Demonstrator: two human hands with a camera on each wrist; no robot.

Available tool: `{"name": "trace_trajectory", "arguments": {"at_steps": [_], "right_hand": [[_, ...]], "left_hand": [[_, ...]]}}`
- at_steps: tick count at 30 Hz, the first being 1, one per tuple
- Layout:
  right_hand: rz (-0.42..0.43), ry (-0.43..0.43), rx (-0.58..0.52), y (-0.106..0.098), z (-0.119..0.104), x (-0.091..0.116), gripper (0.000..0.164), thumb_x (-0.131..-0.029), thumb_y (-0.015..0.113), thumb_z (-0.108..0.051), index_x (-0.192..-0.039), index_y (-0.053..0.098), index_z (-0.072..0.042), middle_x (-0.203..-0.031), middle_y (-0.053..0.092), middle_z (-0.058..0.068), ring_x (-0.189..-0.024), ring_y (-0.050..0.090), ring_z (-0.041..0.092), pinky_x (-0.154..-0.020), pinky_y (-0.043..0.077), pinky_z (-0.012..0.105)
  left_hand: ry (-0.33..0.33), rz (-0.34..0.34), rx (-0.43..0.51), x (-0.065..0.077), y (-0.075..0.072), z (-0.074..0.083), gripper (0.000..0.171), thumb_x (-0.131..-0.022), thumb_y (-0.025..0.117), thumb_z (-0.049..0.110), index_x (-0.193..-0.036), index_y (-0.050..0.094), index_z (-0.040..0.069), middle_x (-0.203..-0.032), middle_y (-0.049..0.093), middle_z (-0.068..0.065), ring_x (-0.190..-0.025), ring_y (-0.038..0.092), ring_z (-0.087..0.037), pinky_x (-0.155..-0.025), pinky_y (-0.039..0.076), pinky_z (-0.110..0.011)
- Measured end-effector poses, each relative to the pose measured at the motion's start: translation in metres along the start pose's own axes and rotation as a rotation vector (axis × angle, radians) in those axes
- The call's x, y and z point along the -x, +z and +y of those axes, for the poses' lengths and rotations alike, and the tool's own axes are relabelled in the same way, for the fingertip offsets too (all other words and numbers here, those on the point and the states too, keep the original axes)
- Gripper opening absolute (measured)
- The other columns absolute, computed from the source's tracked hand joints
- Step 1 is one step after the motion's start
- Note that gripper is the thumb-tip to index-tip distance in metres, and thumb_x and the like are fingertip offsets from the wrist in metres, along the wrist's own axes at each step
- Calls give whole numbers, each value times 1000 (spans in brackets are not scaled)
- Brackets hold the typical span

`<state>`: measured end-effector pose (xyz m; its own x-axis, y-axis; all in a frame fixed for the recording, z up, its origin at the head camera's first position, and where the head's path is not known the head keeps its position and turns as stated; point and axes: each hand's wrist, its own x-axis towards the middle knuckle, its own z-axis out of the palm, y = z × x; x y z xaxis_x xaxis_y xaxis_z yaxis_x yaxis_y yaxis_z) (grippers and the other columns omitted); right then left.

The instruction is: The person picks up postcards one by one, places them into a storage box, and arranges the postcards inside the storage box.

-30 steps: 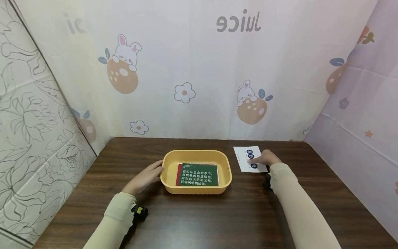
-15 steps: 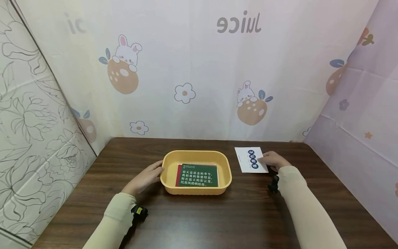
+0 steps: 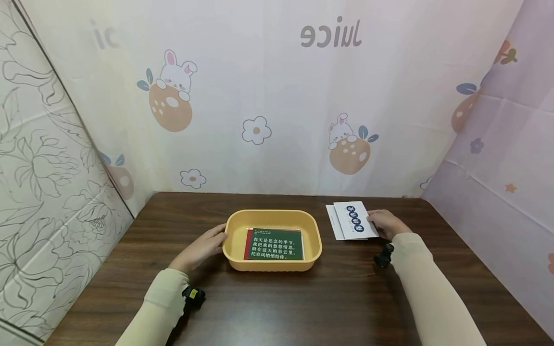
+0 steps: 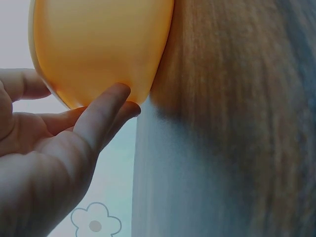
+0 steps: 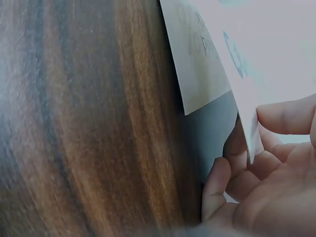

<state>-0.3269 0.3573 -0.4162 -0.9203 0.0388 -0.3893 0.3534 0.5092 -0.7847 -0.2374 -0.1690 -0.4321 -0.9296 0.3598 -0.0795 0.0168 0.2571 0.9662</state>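
Note:
My right hand (image 3: 386, 223) pinches the right edge of a white card (image 3: 349, 218) printed with a column of dark blue round emblems. In the right wrist view the thumb is on one face of the card and fingers on the other, and it is lifted at a tilt. Beneath it a second white card (image 3: 335, 222) lies on the table, mostly covered. My left hand (image 3: 201, 249) touches the left side of a yellow plastic tray (image 3: 273, 265), its nearly straight fingers (image 4: 98, 116) against the outer wall. Inside the tray lies a green card (image 3: 277, 244) with white Chinese characters.
A red edge (image 3: 247, 244) shows beside the green card in the tray. The dark wooden table (image 3: 277, 307) ends at a patterned curtain (image 3: 281, 158) behind, with more printed cloth on both sides. A small black camera sits at each wrist.
The right hand has shifted right to the card's edge, and the top card has been raised off the one below, which now shows. Left hand and tray have stayed put.

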Motion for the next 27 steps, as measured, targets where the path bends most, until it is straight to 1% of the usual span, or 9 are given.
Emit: {"name": "trace_trajectory", "arguments": {"at_steps": [3, 6, 9, 13, 18, 22, 25, 27], "right_hand": [[7, -3, -30, -1, 0, 1, 53, -105, 35, -10, -153, 25, 11, -134, 47, 26, -104, 53, 27, -78, 50, 31], [-6, 2, -41, -2, 0, 1, 53, -106, 34, -9, -153, 23, 12, -137, 43, 27, -109, 51, 29, -79, 50, 32], [-12, 10, -56, -2, 0, 1, 53, -106, 32, -8, -154, 21, 11, -139, 40, 28, -113, 49, 32, -82, 50, 34], [-7, 8, -92, 1, -3, 1, 54, -106, 32, -9, -154, 19, 11, -143, 35, 29, -120, 44, 37, -89, 49, 40], [13, -25, -121, 5, -5, 0, 53, -107, 32, -8, -154, 16, 10, -146, 32, 31, -124, 41, 39, -98, 46, 49], [44, -45, -124, 8, -10, 3, 52, -108, 32, -10, -155, 17, 8, -148, 31, 31, -127, 40, 40, -104, 43, 53], [53, -65, -116, 9, -17, 6, 53, -108, 33, -12, -155, 17, 6, -149, 31, 30, -128, 40, 41, -104, 42, 55], [57, -94, -102, 10, -22, 8, 53, -108, 33, -13, -155, 18, 6, -148, 32, 31, -127, 42, 41, -102, 44, 55]], "left_hand": [[0, 0, 2, 0, 0, -1, 53, -109, 36, 19, -156, 25, -2, -155, 34, -26, -136, 44, -36, -107, 42, -50], [-1, -9, -3, -1, 0, -1, 54, -109, 35, 19, -157, 23, -3, -156, 32, -27, -136, 43, -37, -107, 43, -50], [-10, -6, 1, 0, 0, -1, 54, -109, 36, 20, -157, 24, -1, -156, 32, -25, -137, 43, -36, -107, 42, -50], [4, -11, -2, 0, 1, 1, 54, -110, 36, 20, -157, 23, -2, -156, 31, -25, -137, 42, -36, -107, 43, -50], [25, -33, -6, 1, 1, 2, 55, -109, 35, 19, -156, 21, -5, -156, 29, -29, -137, 41, -39, -107, 43, -51], [11, -24, -7, 1, 0, 2, 54, -109, 35, 20, -157, 22, -4, -156, 30, -27, -137, 41, -38, -107, 43, -50], [8, -16, -12, 1, 0, 2, 54, -109, 35, 19, -156, 22, -4, -156, 31, -27, -137, 42, -37, -106, 44, -49], [5, -11, -8, 1, 0, 2, 54, -109, 35, 19, -157, 23, -3, -156, 31, -26, -137, 43, -36, -106, 44, -50]]}}
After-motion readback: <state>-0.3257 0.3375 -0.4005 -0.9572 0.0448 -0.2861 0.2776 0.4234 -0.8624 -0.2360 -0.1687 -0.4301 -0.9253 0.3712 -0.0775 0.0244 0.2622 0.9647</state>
